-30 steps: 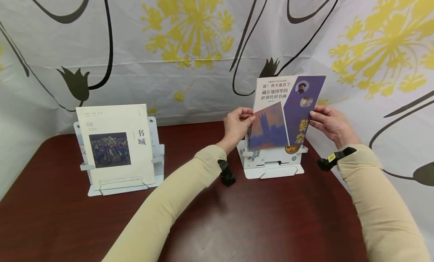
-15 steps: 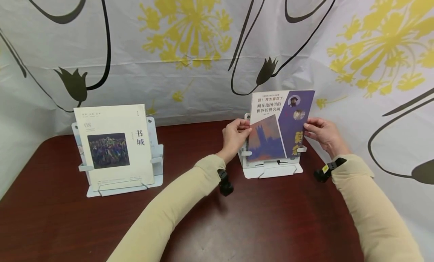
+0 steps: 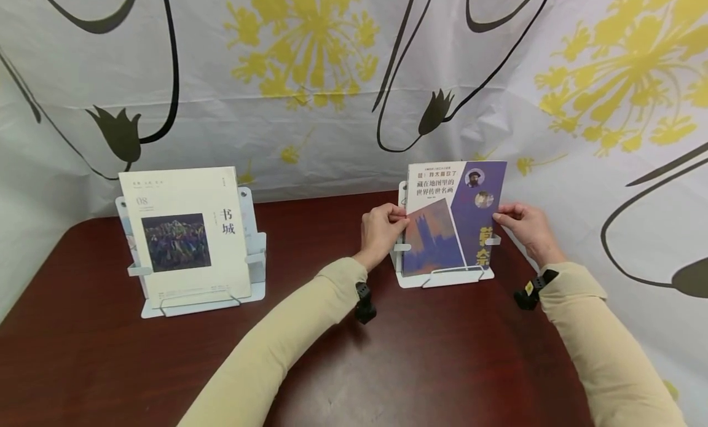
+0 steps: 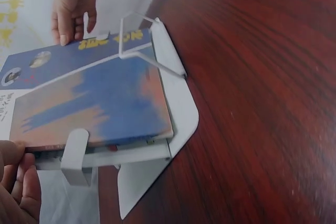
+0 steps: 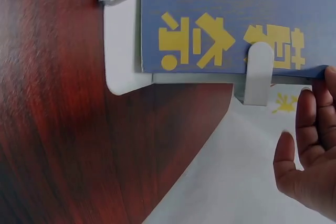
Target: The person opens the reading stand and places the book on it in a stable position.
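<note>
A book (image 3: 426, 242) with a white, blue and orange painted cover leans upright on a white metal bookstand (image 3: 415, 282) at the right. Its lower edge is down on the stand's base, behind a wire stop, and a side clip (image 5: 260, 69) overlaps each side edge. My left hand (image 3: 378, 230) pinches the book's left edge between thumb and fingers. On the opposite edge, my right hand (image 3: 531, 230) holds on with its thumb in front and fingers curled behind. The left wrist view shows both hands at the book's two edges.
A cream book (image 3: 229, 267) with a dark picture stands in a second, pale bookstand (image 3: 257, 239) at the left. Both stands are on a dark red wooden table (image 3: 332, 365). A white cloth (image 3: 332, 138) with yellow flowers hangs behind and at the right.
Both hands have lowered the book, straightening it from a tilt. Its bottom went from above the stand's base down behind the wire stop and side clips. The cream book stays put.
</note>
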{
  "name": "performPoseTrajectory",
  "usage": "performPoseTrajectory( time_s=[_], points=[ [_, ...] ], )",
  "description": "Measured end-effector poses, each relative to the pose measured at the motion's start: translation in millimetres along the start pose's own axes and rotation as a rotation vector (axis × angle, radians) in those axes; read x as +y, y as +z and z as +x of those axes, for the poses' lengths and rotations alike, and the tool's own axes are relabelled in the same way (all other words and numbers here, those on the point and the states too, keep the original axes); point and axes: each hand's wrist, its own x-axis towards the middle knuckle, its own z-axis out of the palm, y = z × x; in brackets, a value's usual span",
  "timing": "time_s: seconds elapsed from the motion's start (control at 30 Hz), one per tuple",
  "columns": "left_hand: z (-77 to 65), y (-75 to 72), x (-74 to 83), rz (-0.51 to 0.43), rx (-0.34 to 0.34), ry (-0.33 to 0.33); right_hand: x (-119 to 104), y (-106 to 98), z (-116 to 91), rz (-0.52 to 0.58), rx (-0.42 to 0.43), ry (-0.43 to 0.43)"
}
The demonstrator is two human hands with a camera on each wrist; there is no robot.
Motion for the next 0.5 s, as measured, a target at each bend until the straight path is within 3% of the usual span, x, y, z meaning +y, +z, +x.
performPoseTrajectory(
  time_s=[0.17, 0.33, 0.4, 0.5],
  points=[
    [2.8, -5.2, -3.5, 0.062, -0.007, 0.009, 1.4, 8.4, 8.1, -0.008, 0.032, -0.026],
    [4.1, -4.3, -4.9, 0.141, -0.064, 0.049, 5.4, 9.7, 3.6, -0.05, 0.078, -0.034],
    [4.9, -6.9, -4.9, 0.168, -0.094, 0.055, 3.2, 10.0, -0.2, -0.071, 0.129, -0.025],
    [8.0, -18.7, -4.3, 0.221, -0.146, 0.076, -9.3, 10.3, -6.7, -0.08, 0.272, 0.007]
  ],
)
